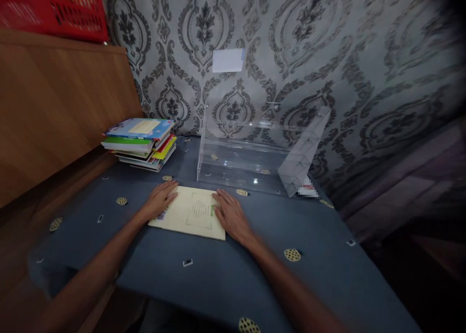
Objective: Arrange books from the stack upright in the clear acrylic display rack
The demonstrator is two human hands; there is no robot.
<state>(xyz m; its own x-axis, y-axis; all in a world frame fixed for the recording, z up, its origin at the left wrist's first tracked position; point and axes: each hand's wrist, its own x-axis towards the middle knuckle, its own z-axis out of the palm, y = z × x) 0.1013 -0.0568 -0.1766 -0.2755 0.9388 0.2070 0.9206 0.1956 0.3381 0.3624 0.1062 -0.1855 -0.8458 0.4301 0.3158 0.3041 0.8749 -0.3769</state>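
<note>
A thin cream-coloured book [187, 214] lies flat on the table, with small printed text inside a frame on its cover. My left hand [160, 199] rests at its left end, fingers stretched out over the edge. On the opposite end lies my right hand [232, 216], its fingers also extended and touching the cover. Both hands are open, palms down. Behind the book stands a clear acrylic rack [240, 165] with stepped tiers. To the left of the rack is a stack of books [140, 146], with a blue one on top.
A dark blue cloth with yellow patterned spots covers the table [255, 270]. A wooden cabinet [65, 95] borders it on the left, bearing a red plastic basket [73, 12]. Patterned wallpaper is behind, with a white card [227, 60] above the rack.
</note>
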